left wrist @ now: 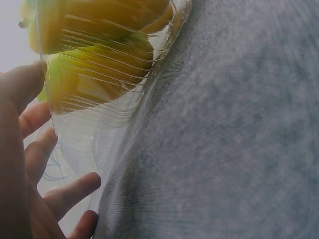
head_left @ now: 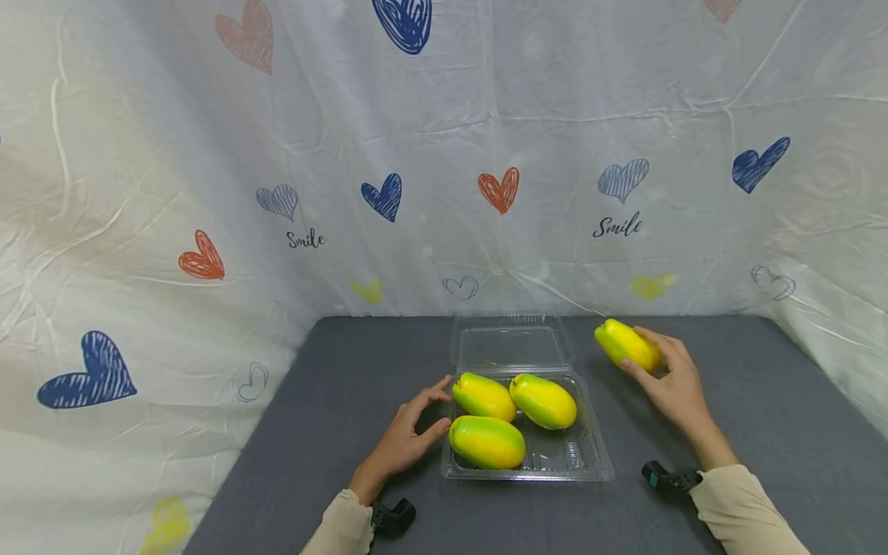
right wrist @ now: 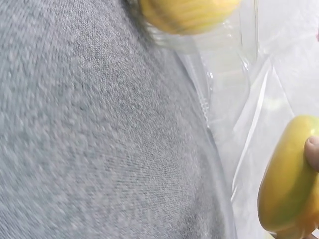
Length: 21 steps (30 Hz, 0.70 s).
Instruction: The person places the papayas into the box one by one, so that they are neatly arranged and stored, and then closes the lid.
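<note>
A smooth yellow-green papaya [head_left: 629, 346] is in my right hand [head_left: 676, 383], gripped between thumb and fingers to the right of a clear plastic clamshell box [head_left: 586, 455]. In the right wrist view the same papaya [right wrist: 285, 184] shows at the right edge, with a thumb on its side. Three more papayas lie in the box: a back left one [head_left: 483, 397], a back right one [head_left: 544, 401] and a front left one [head_left: 487, 442]. My left hand [head_left: 402, 441], fingers spread, touches the box's left rim; the left wrist view shows its fingertips [left wrist: 39, 74] along the clear wall.
The box's clear lid [head_left: 512, 348] lies folded back toward the rear. A dark grey cloth [head_left: 333, 401] covers the table. Behind it hangs a white curtain [head_left: 430, 254] printed with hearts. Each wrist wears a black band [head_left: 394, 518].
</note>
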### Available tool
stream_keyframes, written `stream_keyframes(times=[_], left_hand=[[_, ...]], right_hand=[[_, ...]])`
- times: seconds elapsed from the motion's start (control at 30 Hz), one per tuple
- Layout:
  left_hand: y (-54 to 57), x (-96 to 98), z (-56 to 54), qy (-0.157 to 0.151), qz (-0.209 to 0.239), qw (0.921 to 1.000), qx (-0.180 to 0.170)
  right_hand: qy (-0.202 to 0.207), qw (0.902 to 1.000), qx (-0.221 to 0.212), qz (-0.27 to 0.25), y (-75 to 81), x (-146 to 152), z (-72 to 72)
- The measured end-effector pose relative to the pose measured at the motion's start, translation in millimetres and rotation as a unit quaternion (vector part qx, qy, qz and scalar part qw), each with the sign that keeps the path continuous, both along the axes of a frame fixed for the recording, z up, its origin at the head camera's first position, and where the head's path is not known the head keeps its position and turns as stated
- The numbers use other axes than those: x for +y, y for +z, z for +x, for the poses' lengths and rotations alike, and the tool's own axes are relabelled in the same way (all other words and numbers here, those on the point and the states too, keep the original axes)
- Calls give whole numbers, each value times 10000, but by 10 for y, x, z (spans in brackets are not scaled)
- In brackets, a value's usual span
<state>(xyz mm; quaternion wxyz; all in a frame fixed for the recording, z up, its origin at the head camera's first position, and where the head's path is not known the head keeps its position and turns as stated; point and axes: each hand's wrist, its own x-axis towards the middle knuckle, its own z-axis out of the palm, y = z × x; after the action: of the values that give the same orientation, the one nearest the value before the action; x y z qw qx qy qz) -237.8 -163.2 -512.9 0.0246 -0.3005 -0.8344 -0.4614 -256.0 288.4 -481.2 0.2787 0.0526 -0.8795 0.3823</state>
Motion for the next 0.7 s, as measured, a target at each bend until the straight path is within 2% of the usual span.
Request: stream_keyframes(times=[0.37,0.7], left_hand=[[-15,-10,5,-65,37,10000,-5],[-16,-2,-10,-39,9,10000,38]], right_hand=[[84,9996,232,-102,-17,-91,25],[222,9991,268,-234,-3,-192,67]])
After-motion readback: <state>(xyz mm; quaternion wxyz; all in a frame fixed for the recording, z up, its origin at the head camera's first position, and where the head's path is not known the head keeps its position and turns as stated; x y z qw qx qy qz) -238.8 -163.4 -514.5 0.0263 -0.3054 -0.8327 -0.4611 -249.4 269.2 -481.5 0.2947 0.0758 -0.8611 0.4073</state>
